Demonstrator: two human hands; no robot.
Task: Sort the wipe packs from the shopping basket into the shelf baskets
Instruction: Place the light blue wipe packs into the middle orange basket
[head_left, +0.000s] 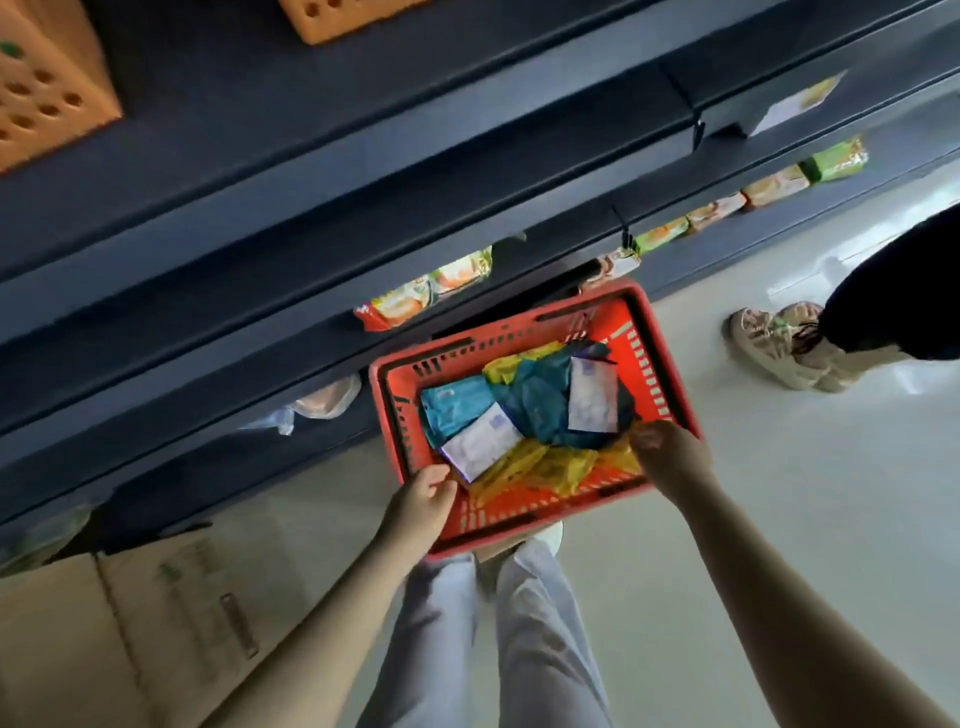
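Observation:
A red shopping basket (519, 318) sits low in front of the dark shelving, over my feet. Inside lie several wipe packs: a light teal one (451, 409), two white-purple ones (480, 446) (592, 397), a dark teal one (540, 405) and yellow ones (553, 467). My left hand (423, 501) grips the basket's near left rim, thumb on top. My right hand (670, 460) reaches over the near right corner, fingers curled down beside the yellow packs; what they touch is hidden. Two orange perforated shelf baskets (47, 88) (337, 15) stand on the upper shelves.
Dark blue shelves (363, 171) run along the left and hold snack packets (410, 304) (774, 187). A cardboard box (156, 623) stands on the floor at the lower left. Another person's shoes (779, 345) stand on the pale floor at the right.

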